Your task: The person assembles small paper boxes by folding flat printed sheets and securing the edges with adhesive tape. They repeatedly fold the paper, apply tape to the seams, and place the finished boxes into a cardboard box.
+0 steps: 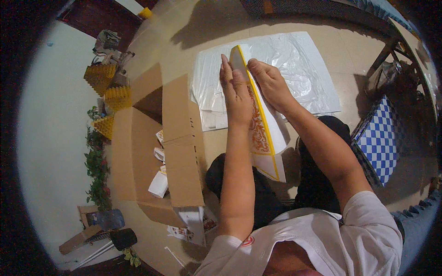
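Upright between my hands stands a long folded paperboard piece [259,131], with yellow edging, brown scroll ornament and white areas. My left hand [235,94] lies along its left face, fingers stretched upward and thumb apart from them. On the other side, my right hand [270,85] grips the right edge near the top, its fingers bent behind the board. Whether the piece is a flat sheet or a box, I cannot tell. Beneath it on the floor, white sheets [294,73] lie under clear, wrinkled plastic.
To my left is an open cardboard box [182,138] holding several small white printed cartons [159,184]. Printed papers [189,230] lie by its near end. At right stands a blue-and-white checked item [380,140]. Plants [96,170] and yellow stacked trays [100,76] line the left wall.
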Demonstrator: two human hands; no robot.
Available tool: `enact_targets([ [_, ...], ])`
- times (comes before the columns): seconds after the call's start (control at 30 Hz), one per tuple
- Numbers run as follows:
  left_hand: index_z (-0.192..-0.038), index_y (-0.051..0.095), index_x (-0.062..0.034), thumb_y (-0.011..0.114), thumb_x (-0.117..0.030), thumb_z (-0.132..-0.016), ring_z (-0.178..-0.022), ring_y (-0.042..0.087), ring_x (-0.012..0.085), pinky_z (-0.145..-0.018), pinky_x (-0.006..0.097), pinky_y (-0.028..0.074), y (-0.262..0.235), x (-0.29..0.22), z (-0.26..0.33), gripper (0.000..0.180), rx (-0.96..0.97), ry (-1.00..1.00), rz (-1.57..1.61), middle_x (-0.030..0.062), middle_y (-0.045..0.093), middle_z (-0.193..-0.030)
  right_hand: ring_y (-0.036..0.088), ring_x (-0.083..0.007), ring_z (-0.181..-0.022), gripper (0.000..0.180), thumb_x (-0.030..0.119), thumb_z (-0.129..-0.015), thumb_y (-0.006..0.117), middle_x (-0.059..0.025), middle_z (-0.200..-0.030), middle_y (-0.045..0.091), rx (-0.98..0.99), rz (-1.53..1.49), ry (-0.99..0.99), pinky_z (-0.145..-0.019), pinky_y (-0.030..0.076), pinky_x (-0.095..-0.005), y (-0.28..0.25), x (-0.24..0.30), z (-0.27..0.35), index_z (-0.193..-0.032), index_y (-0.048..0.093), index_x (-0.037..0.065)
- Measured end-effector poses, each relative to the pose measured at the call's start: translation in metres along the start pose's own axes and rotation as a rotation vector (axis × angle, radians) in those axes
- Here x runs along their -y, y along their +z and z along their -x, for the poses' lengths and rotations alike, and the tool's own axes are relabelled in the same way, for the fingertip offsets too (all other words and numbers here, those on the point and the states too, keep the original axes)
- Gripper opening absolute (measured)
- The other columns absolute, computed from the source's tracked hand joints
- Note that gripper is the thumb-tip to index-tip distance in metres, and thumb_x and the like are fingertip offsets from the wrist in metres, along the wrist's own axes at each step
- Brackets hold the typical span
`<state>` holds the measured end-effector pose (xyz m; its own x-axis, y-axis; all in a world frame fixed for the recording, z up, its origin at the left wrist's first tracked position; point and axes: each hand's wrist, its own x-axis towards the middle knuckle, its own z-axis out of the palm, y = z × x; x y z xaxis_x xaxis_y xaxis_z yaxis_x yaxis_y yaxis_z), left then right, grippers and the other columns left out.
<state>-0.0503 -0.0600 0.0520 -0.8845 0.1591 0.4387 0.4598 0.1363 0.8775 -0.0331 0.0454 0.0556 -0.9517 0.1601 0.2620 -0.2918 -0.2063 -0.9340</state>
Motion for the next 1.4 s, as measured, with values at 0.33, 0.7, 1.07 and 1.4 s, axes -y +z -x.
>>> enact_targets([
  [0.33,-0.147,0.017,0.0025,0.039,-0.048,-0.099,-0.140,0.025,0.0286,-0.113,0.036,0.021,0.007,-0.025,0.007,0.073,0.315,-0.155,0.433,0.0190,0.026,-0.150,0.053,-0.0131,-0.092,0.033,0.031,-0.096,0.054,-0.0065,-0.102,0.058,-0.086,-0.069,-0.082,-0.082,0.044,-0.0259,0.007,-0.012,0.000,-0.113,0.057,0.003],
  [0.7,-0.135,0.042,0.0019,0.044,-0.032,-0.098,-0.110,0.051,0.0173,-0.099,0.030,0.037,-0.001,-0.016,0.033,0.051,0.325,-0.462,0.548,0.0108,0.055,-0.119,0.053,-0.0105,-0.077,0.042,0.036,-0.081,0.073,-0.0024,-0.091,0.061,0.032,0.104,0.155,-0.061,0.043,-0.0259,-0.036,0.016,-0.013,-0.107,0.062,0.005],
  [1.07,-0.124,0.051,-0.0005,0.054,-0.031,-0.097,-0.094,0.059,0.0123,-0.085,0.027,0.047,-0.006,-0.026,0.051,0.041,0.580,-0.596,0.424,0.0048,0.061,-0.104,0.060,-0.0143,-0.083,0.028,0.028,-0.089,0.067,-0.0044,-0.088,0.065,-0.214,-0.036,0.010,-0.072,0.046,-0.0301,-0.075,0.024,-0.038,-0.100,0.064,0.003],
  [1.4,-0.130,0.044,-0.0014,0.047,-0.028,-0.100,-0.111,0.055,0.0247,-0.094,0.041,0.046,-0.015,-0.010,0.031,0.040,-0.052,-0.503,0.770,0.0133,0.055,-0.121,0.053,-0.0177,-0.104,0.039,0.034,-0.089,0.065,-0.0073,-0.113,0.056,-0.235,0.250,-0.116,-0.089,0.042,-0.0322,-0.082,-0.003,-0.044,-0.118,0.054,0.010],
])
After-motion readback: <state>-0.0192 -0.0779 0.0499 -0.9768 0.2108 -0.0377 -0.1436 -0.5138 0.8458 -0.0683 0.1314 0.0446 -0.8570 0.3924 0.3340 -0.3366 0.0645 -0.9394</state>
